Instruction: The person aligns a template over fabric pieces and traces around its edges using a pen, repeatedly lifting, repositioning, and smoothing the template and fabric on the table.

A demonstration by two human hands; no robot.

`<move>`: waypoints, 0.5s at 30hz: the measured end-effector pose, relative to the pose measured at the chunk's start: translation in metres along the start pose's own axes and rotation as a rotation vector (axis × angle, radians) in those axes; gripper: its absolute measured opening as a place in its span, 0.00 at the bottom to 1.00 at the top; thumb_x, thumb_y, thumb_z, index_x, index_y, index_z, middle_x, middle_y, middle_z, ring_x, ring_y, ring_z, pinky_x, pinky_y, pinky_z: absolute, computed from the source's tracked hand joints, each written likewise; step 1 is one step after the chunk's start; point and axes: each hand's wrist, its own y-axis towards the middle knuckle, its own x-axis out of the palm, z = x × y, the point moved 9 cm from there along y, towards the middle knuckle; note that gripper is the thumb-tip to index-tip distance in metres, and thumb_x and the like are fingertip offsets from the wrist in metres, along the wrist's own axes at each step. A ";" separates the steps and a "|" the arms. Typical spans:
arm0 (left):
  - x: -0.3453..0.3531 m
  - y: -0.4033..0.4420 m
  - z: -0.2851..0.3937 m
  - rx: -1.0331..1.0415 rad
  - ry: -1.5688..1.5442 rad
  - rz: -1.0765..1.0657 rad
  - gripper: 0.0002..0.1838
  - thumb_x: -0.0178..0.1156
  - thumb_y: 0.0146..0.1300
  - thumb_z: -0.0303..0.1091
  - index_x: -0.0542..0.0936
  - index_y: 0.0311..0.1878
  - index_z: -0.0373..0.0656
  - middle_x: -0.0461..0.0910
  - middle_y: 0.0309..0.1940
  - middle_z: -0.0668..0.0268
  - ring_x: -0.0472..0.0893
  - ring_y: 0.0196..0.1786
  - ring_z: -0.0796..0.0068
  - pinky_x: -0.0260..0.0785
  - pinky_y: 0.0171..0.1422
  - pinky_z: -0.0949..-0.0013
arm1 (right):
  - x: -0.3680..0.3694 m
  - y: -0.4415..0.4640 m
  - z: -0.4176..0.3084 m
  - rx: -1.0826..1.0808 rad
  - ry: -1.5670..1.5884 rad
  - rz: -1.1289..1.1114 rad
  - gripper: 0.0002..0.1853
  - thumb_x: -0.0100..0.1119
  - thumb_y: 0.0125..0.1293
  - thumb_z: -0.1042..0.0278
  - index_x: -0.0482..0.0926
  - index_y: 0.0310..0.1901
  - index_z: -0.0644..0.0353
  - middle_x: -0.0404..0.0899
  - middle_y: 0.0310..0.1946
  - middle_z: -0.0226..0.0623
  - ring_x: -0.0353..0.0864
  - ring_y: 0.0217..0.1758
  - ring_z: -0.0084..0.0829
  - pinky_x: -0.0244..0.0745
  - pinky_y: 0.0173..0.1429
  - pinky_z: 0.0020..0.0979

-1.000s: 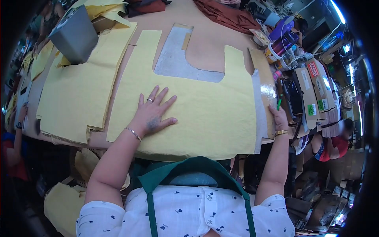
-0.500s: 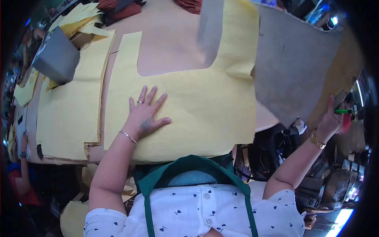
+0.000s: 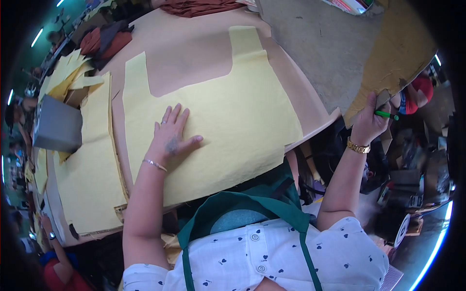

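My left hand [image 3: 172, 135] lies flat with fingers spread on a yellow cloth-like sheet [image 3: 233, 114]. The sheet is cut in a wide U shape, with two upright arms at its far side. Out at the right, my right hand [image 3: 370, 123] grips the near corner of a large cardboard sheet [image 3: 320, 53], grey with a brown part [image 3: 388, 53]. A green pen [image 3: 387, 115] sticks out from the same hand. The cardboard's far part runs out of view.
On the left, a grey block [image 3: 58, 123] rests on a stack of yellow sheets [image 3: 90, 179]. Dark red cloth [image 3: 199, 7] lies at the table's [image 3: 194, 48] far side. Other people are nearby: a red sleeve [image 3: 421, 89] at right, an arm [image 3: 56, 237] at lower left.
The view has turned. The cardboard has shifted up and away from the yellow sheet with my right hand, and the sheet's right arm now lies flatter. My left hand stays pressed on the sheet.
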 end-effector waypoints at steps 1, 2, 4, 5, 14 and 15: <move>0.001 -0.005 0.004 0.023 0.004 0.003 0.49 0.51 0.44 0.70 0.55 0.65 0.47 0.46 0.67 0.58 0.42 0.70 0.55 0.39 0.64 0.37 | -0.002 0.000 0.002 0.060 -0.002 -0.022 0.05 0.58 0.58 0.73 0.75 0.33 0.64 0.74 0.26 0.24 0.66 0.28 0.15 0.61 0.33 0.18; 0.002 -0.011 0.008 0.042 0.005 0.007 0.49 0.51 0.44 0.69 0.55 0.65 0.47 0.46 0.67 0.58 0.42 0.70 0.55 0.39 0.63 0.36 | -0.005 -0.002 0.005 0.070 0.004 -0.019 0.05 0.58 0.58 0.73 0.75 0.33 0.64 0.74 0.26 0.24 0.66 0.27 0.15 0.61 0.33 0.18; 0.007 -0.023 0.014 0.036 0.029 0.007 0.48 0.51 0.45 0.69 0.55 0.65 0.48 0.45 0.67 0.58 0.41 0.70 0.55 0.39 0.63 0.35 | -0.007 -0.001 0.012 0.080 0.029 -0.014 0.05 0.58 0.58 0.73 0.75 0.33 0.65 0.73 0.25 0.23 0.66 0.27 0.14 0.61 0.32 0.17; 0.011 -0.029 0.016 0.013 0.057 -0.003 0.49 0.50 0.45 0.70 0.55 0.65 0.48 0.44 0.67 0.58 0.41 0.70 0.55 0.39 0.62 0.35 | -0.008 0.000 0.014 0.060 0.038 -0.010 0.05 0.58 0.58 0.72 0.75 0.33 0.64 0.73 0.25 0.23 0.65 0.27 0.14 0.61 0.32 0.17; 0.032 -0.013 0.117 0.167 0.083 -0.001 0.43 0.45 0.50 0.68 0.52 0.66 0.55 0.42 0.68 0.64 0.38 0.70 0.54 0.35 0.59 0.28 | -0.011 -0.012 0.025 0.110 0.109 -0.020 0.06 0.58 0.58 0.73 0.74 0.36 0.65 0.75 0.31 0.27 0.68 0.33 0.14 0.62 0.38 0.16; 0.028 -0.004 0.113 0.151 0.064 0.033 0.42 0.45 0.51 0.67 0.52 0.66 0.55 0.42 0.68 0.64 0.39 0.70 0.54 0.35 0.59 0.28 | -0.012 -0.013 0.024 0.116 0.106 -0.022 0.06 0.57 0.59 0.73 0.74 0.36 0.65 0.76 0.31 0.27 0.69 0.33 0.15 0.63 0.39 0.17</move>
